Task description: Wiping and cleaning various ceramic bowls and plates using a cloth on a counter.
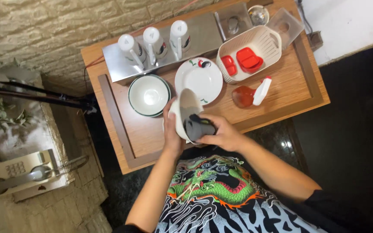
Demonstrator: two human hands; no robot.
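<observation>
My left hand grips a white mug tilted on its side above the wooden table, fingers around its outer wall. My right hand presses a dark grey cloth into the mug's mouth. Behind the mug lie a white plate with a rooster mark and a stack of white bowls with green rims.
Three white mugs stand upside down on a steel tray at the back. A cream basket holds red containers. A red spray bottle lies by it. A telephone sits at lower left.
</observation>
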